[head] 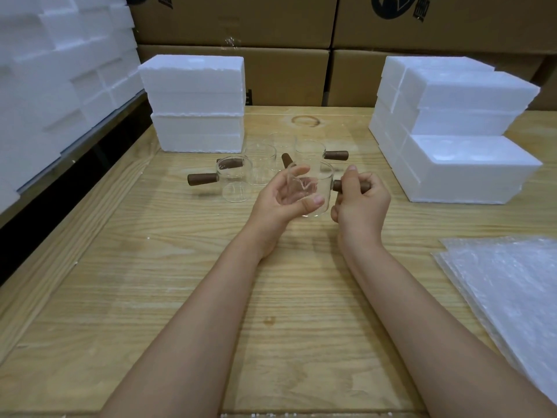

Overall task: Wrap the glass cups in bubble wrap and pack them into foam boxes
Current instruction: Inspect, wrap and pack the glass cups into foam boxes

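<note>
I hold one clear glass cup (324,182) with a dark wooden handle just above the wooden table (187,285). My right hand (360,203) grips its handle. My left hand (284,196) curls round the glass body, thumb low on the front and fingers at the rim. Behind it stand several more glass cups (236,184) with brown handles, clustered at mid table. A pile of bubble wrap sheets (512,285) lies at the right edge. White foam boxes are stacked at back left (196,104) and back right (458,131).
More white foam pieces (60,70) are piled along the left side past the table's edge. Brown cardboard cartons (286,31) form a wall behind the table. A bare stretch of wood lies under my forearms.
</note>
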Tool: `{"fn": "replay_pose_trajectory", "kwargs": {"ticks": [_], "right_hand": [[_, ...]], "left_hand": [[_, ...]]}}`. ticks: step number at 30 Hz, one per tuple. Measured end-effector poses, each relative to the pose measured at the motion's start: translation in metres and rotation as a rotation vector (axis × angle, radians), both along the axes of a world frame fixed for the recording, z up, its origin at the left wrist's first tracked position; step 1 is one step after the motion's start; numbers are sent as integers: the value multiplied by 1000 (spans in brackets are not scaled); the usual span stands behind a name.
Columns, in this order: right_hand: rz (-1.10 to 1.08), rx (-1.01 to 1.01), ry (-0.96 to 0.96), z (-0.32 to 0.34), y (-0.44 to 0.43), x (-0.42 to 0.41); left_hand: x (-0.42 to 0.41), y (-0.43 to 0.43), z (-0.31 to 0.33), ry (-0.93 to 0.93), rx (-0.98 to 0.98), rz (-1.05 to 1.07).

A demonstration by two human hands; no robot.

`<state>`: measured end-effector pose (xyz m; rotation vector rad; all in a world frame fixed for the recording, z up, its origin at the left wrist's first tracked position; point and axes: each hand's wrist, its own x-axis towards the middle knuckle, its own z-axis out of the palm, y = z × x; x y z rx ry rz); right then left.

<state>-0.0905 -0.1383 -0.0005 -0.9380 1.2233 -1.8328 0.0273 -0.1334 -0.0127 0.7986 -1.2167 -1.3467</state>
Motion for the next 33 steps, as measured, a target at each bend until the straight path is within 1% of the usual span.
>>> {"fn": "replay_pose_trajectory", "kwargs": {"ticks": [3,5,11,13,18,23,25,28,33], "right_hand": [[-64,-114,175,0,6,2],[-70,-179,250,1,10,4],[33,-326,444,-3,19,9],[73,-371,498,-3,20,10],[99,-460,667,1,24,9],[148,-507,733,3,28,10],[174,-491,737,3,29,10],[195,-462,717,3,30,10],[202,-478,623,5,31,12]], "left_hand": [[-1,0,3,42,90,-4],[-1,0,3,63,124,-28],[3,-1,8,180,254,-17],[5,-3,6,164,277,-17],[10,-6,6,48,297,-79],[11,-6,9,51,328,-76],[10,-5,10,78,322,-85],[9,-4,11,111,308,-56],[6,1,14,120,268,11]]}}
